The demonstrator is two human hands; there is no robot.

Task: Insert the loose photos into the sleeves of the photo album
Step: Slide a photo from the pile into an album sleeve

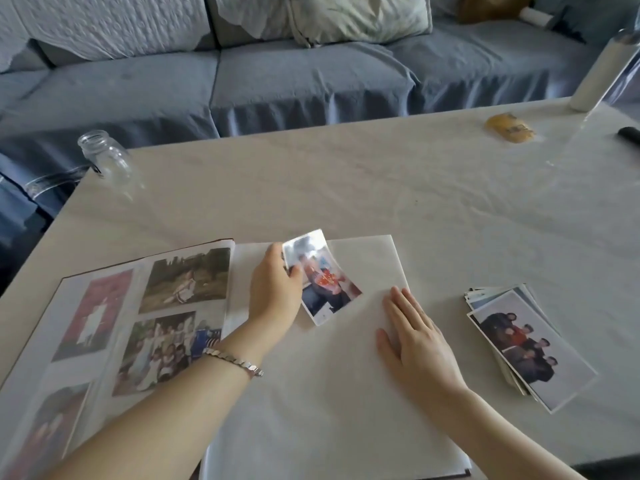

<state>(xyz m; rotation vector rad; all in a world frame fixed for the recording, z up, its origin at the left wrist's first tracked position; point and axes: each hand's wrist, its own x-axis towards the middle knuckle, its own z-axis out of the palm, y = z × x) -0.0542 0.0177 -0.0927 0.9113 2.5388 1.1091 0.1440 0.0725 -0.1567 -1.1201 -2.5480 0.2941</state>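
The photo album point(322, 403) lies open on the table. Its left page holds several photos in sleeves, and its right page is blank white. My left hand point(275, 289) pinches a loose photo point(323, 289) by its left edge, holding it tilted over the upper part of the right page. My right hand point(415, 344) lies flat with straight fingers on the right page near its right edge. A stack of loose photos point(526, 344) sits on the table to the right of the album, with a group picture on top.
A glass jar point(107, 161) stands near the table's far left corner. A yellow object point(509, 128), a white roll point(599, 76) and a black item point(628, 135) are at the far right. A blue sofa point(311, 71) runs behind the table.
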